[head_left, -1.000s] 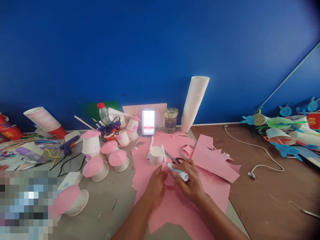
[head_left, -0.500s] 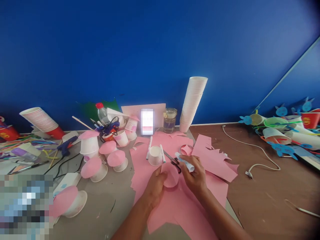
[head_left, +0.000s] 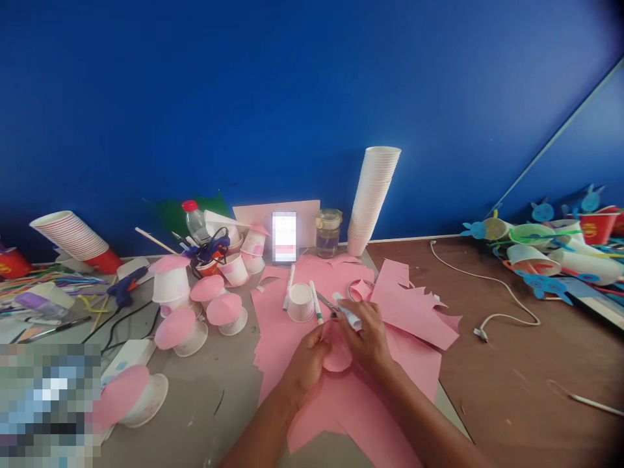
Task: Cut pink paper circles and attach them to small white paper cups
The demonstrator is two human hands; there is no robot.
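Paper, cut as a flat, round, pink disc (head_left: 337,354), sits in front of the person above a spread of jagged-edged pink paper sheets (head_left: 312,416), which seem to serve as a work surface. The left hand (head_left: 305,364) pinches the disc at its left edge, thumb over the top, probably so that most of the face is free while the thin piece is steadied. The right hand (head_left: 368,335) closes around a white cylindrical tube (head_left: 351,318), slanting it over the far right part of the disc; whether its tip touches cannot be told. A white paper cup (head_left: 301,305) stands upright just beyond, between two slim white markers (head_left: 288,287), and steel scissors with black handles (head_left: 325,299) lie near the right hand, all apparently placed for easy reach. A phone with a bright, blurred screen (head_left: 284,237) stands propped before a pale pink board (head_left: 253,214), likely to face the person. White paper cups bearing pink rounds (head_left: 197,339) are grouped to the left, apart from the hands, perhaps to spare the working spot.
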